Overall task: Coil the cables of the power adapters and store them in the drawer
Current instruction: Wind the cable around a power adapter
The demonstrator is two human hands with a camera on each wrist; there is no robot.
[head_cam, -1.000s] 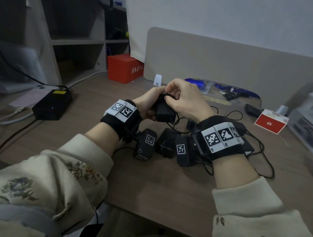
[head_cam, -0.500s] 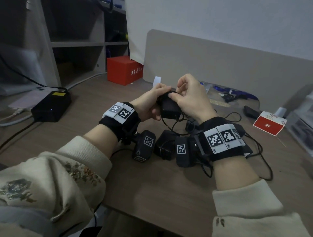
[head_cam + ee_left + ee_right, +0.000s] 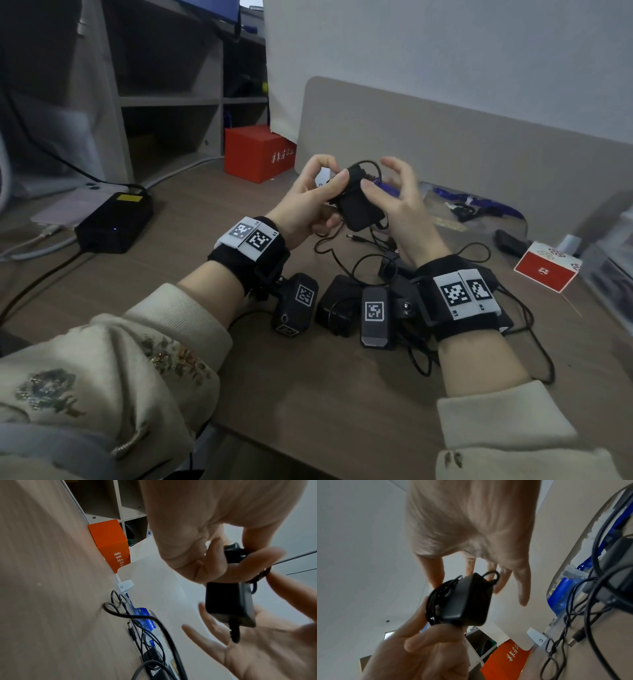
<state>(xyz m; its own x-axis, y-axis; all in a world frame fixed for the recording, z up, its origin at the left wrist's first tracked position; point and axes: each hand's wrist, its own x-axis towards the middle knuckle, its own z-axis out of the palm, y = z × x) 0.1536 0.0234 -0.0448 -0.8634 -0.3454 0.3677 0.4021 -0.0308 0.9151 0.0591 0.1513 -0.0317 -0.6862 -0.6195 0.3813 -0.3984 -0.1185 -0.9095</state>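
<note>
Raised: 1 adapter (image 3: 358, 202), 2 hands.

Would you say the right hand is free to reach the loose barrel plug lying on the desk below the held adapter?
Probably yes: the right hand is open, and the barrel plug lies uncovered below it on the desk.

Both hands are raised side by side above the table, forearms in cream sleeves with black wrist straps. The left hand (image 3: 308, 202) pinches a black power adapter (image 3: 358, 205) between thumb and fingers. The right hand (image 3: 397, 209) is beside the adapter, fingers spread and relaxed.
</note>
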